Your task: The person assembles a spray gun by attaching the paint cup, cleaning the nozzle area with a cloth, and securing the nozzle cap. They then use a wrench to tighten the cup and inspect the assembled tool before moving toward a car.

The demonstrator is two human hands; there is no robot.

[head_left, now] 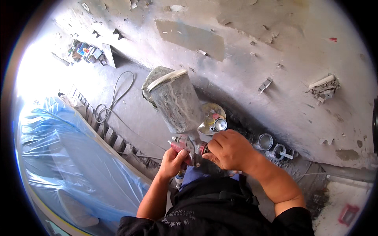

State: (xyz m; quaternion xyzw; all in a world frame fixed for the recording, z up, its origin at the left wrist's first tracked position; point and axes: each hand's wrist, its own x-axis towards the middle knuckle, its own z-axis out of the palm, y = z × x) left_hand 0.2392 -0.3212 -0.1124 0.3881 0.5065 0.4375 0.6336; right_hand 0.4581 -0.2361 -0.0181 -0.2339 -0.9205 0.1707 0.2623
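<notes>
Between both hands, the spray gun (188,144) stands cup-up: left hand (172,161) grips its handle, right hand (228,149) pinches its rear knob (203,149).

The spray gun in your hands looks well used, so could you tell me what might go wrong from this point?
The spray gun carries a large paint-crusted cup that leans over; if its lid is loose, paint could spill. The left hand holds the handle while the right hand works at the red knob, so a slip could tip it. Open cans and a hose lie on the floor close by and might be kicked or tripped over.
</notes>
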